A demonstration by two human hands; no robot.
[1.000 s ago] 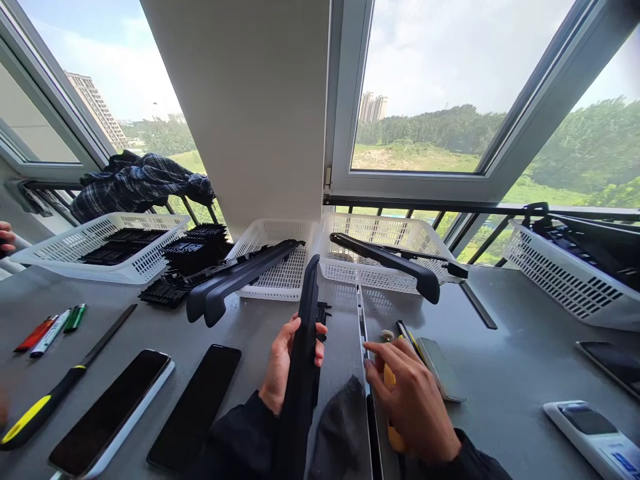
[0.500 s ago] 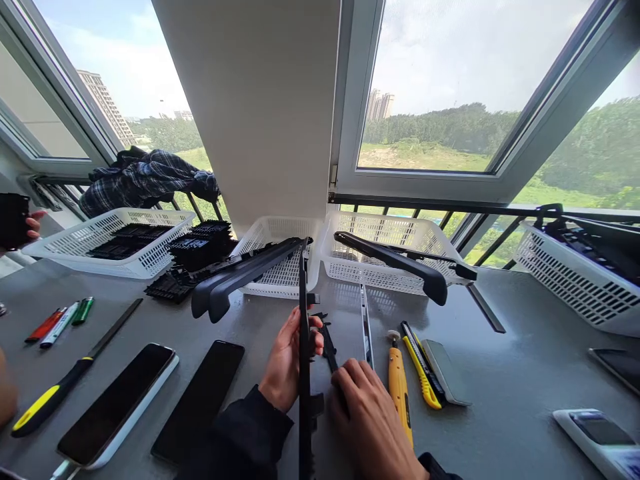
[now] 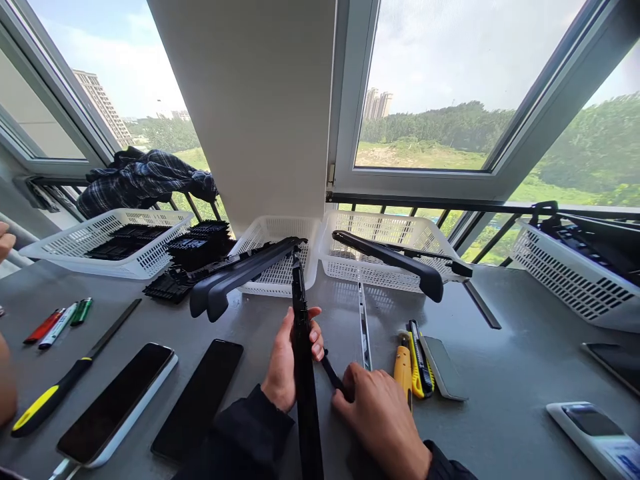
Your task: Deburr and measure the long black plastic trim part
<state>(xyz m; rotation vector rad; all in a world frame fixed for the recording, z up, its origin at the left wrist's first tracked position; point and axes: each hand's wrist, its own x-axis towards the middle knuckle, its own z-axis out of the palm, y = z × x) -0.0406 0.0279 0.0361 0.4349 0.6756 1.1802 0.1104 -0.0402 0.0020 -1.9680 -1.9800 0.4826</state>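
My left hand (image 3: 281, 377) is wrapped round a long black plastic strip (image 3: 306, 393), held tilted with its broad face showing and its far end near the middle basket. My right hand (image 3: 383, 417) pinches a slim black caliper (image 3: 333, 372) just right of the strip. Its jaws are largely hidden by the left fingers and the strip. Beside my right hand lie an orange-yellow tool (image 3: 403, 368), a yellow box cutter (image 3: 421, 363) and a flat grey object (image 3: 444, 368). A narrow metal rail (image 3: 364, 327) lies beyond the right hand.
White baskets (image 3: 280, 291) line the back, with black curved bars (image 3: 245, 273) across one. Stacked black parts (image 3: 197, 247) stand left. Two phones (image 3: 120, 403), a file (image 3: 77, 373) and markers (image 3: 60, 327) lie left. A white device (image 3: 595, 437) sits right. Another person's hand (image 3: 5, 240) shows at the left edge.
The strip has rolled in my left hand, from edge-on to broad face. My right hand has shifted slightly right, and the orange tool and box cutter have moved. The other person's black part has left view.
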